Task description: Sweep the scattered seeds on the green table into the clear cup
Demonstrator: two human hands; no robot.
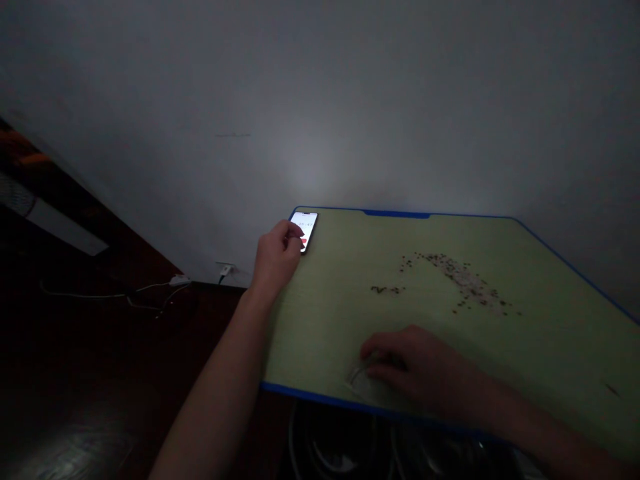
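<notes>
At the far left corner of the pale green table (340,307), a phone (308,221) lies with its screen lit white, showing a red button low down. My left hand (278,257) is over the phone's lower part, fingers bent and fingertips at the screen; it grips nothing. Near the front edge, my right hand (407,363) has its thumb and fingers around a clear, see-through container (361,379), dim and partly hidden by the hand. Beyond it, many small dark and pale bits, like beans or seeds (467,281), lie scattered, with a smaller dark cluster (386,289) to their left.
A blue rim (320,398) edges the table, which stands against a grey wall (380,107). Dark round shapes (340,447) sit below the front edge. White cables (150,287) lie on the dark floor at left, near a plug (226,270) in a wall socket.
</notes>
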